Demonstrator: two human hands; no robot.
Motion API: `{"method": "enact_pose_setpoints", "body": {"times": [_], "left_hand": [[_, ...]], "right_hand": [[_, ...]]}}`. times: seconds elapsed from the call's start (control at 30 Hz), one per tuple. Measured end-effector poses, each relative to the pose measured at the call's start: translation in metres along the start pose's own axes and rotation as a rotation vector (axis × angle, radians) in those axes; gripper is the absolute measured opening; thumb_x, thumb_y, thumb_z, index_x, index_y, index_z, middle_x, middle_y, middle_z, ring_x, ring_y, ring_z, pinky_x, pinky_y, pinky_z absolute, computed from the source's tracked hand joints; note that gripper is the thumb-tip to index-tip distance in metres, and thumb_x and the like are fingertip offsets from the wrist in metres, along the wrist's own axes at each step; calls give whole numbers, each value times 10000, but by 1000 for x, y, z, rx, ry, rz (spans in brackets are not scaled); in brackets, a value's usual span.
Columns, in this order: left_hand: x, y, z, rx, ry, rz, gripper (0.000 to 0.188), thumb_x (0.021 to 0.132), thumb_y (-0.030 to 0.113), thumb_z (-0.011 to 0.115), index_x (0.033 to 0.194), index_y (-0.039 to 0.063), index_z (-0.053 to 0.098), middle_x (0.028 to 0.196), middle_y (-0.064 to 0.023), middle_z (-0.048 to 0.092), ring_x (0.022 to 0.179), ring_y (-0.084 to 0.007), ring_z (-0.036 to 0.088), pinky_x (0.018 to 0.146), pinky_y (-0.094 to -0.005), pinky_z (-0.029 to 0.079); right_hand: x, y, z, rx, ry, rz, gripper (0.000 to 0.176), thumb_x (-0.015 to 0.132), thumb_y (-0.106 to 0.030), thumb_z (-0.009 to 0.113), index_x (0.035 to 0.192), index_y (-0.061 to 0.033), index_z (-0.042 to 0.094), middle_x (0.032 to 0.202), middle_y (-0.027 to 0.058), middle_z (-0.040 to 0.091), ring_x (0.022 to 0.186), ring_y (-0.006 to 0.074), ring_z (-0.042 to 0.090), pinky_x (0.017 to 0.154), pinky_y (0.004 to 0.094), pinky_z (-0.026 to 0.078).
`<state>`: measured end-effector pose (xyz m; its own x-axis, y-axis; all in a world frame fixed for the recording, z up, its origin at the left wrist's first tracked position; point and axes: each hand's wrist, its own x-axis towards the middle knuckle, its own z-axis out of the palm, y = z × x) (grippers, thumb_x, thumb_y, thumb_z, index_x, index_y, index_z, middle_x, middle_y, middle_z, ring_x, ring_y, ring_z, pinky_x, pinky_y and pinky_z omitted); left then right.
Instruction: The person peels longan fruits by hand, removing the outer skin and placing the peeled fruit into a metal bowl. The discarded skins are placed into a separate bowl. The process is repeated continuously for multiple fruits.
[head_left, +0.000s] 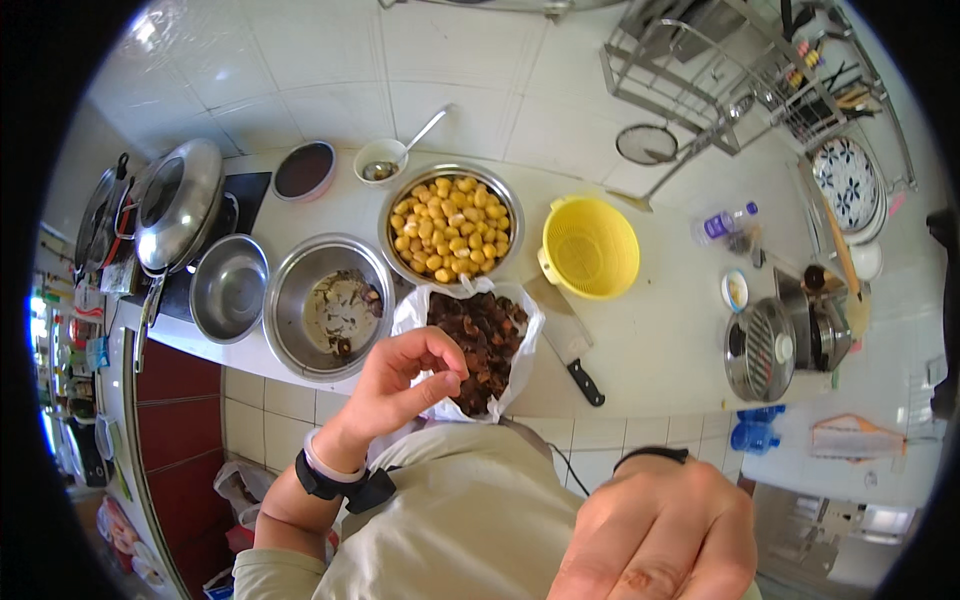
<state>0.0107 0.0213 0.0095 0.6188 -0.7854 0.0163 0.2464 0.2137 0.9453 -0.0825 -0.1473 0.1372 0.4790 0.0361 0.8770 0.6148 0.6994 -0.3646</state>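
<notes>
My left hand (409, 375) is raised over the near left edge of a white plastic bag (534, 330) of dark brown peelings or shells (487, 337), its thumb and fingertips curled close together; whether anything small is between them cannot be told. Large and close at the bottom right is my right hand (660, 532), back of the hand up, its fingertips cut off by the frame. Beyond the bag stands a steel bowl (515, 202) of peeled yellow-brown chestnuts (454, 229). Left of the bag, a steel basin (274, 300) holds cloudy liquid and dark scraps.
A cleaver (566, 330) lies right of the bag, its black handle towards me. Behind it stands a yellow plastic colander (592, 247). Farther left are an empty steel bowl (230, 289) and a lidded wok (180, 202). A glass-lidded pot (761, 349) stands at the right.
</notes>
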Motion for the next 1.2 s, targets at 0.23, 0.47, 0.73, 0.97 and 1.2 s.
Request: {"method": "enact_pose_setpoints", "body": {"times": [0.23, 0.47, 0.73, 0.97, 1.2], "left_hand": [[-2, -5, 2, -35, -8, 10, 93, 926, 25, 654, 1007, -7, 623, 963, -47, 630, 853, -100, 590, 778, -261, 501], [-6, -5, 0, -21, -9, -5, 104, 933, 47, 660, 1009, -12, 622, 953, -39, 625, 871, -101, 591, 792, -258, 492], [-15, -5, 0, -44, 11, -4, 98, 923, 33, 651, 1002, -15, 618, 958, -45, 618, 862, -107, 585, 784, -264, 488], [-16, 20, 9, -38, -28, 78, 110, 889, 17, 673, 982, -20, 627, 958, -67, 627, 864, -129, 594, 789, -278, 484], [-22, 59, 21, -3, -292, 255, 261, 828, 208, 805, 855, -9, 663, 796, -80, 653, 687, -181, 612, 637, -293, 488]], "right_hand": [[-1, -18, 9, -110, 31, 155, 166, 869, 49, 679, 1020, 82, 617, 1043, 330, 660, 807, 351, 698, 640, 362, 607], [-5, -10, 9, -129, -103, 132, 159, 863, 80, 640, 1015, 86, 594, 1034, 327, 655, 821, 368, 689, 633, 354, 607], [-4, -27, 19, -157, 4, 194, 120, 861, 88, 644, 965, 81, 586, 1009, 335, 660, 784, 357, 681, 613, 342, 597], [-21, 43, 30, -110, 199, -487, 109, 850, 111, 639, 926, 66, 575, 981, 356, 658, 741, 362, 674, 602, 352, 588], [-44, -25, 11, -408, 137, 339, 191, 838, 66, 678, 992, 16, 576, 1072, 313, 663, 812, 379, 683, 678, 385, 581]]}}
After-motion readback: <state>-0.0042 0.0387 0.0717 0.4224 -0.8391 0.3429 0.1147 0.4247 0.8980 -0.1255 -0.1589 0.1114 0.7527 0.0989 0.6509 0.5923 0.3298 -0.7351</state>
